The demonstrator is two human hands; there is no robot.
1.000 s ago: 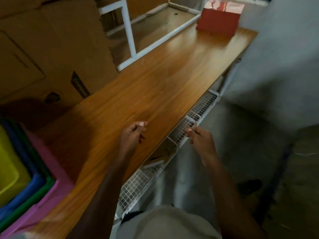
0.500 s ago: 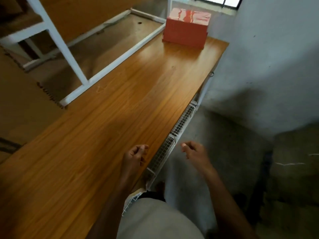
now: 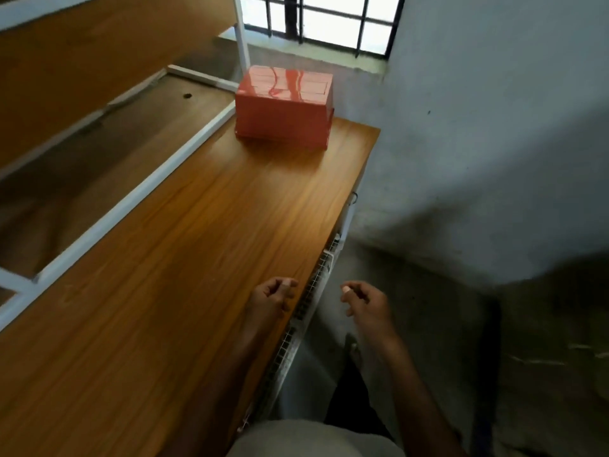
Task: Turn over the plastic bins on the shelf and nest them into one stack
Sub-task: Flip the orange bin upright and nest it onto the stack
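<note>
An upside-down red plastic bin [image 3: 284, 106] stands at the far end of the wooden shelf top [image 3: 171, 258], its glossy base facing up. My left hand [image 3: 272, 298] hovers over the shelf's near right edge, fingers loosely curled, holding nothing. My right hand [image 3: 364, 301] hangs just past that edge over the floor, fingers also loosely curled and empty. Both hands are well short of the red bin. The stack of coloured bins is out of view.
A white metal frame rail [image 3: 131, 199] borders the shelf top on the left, with a lower wooden shelf [image 3: 108, 136] behind it. A wire mesh rack [image 3: 303, 311] runs under the right edge. A grey wall [image 3: 478, 143] and a barred window [image 3: 323, 21] stand beyond.
The view has swung right and forward: the stacked coloured bins and cardboard at the left dropped out, and the red bin came closer. Both hands stay empty near the shelf edge.
</note>
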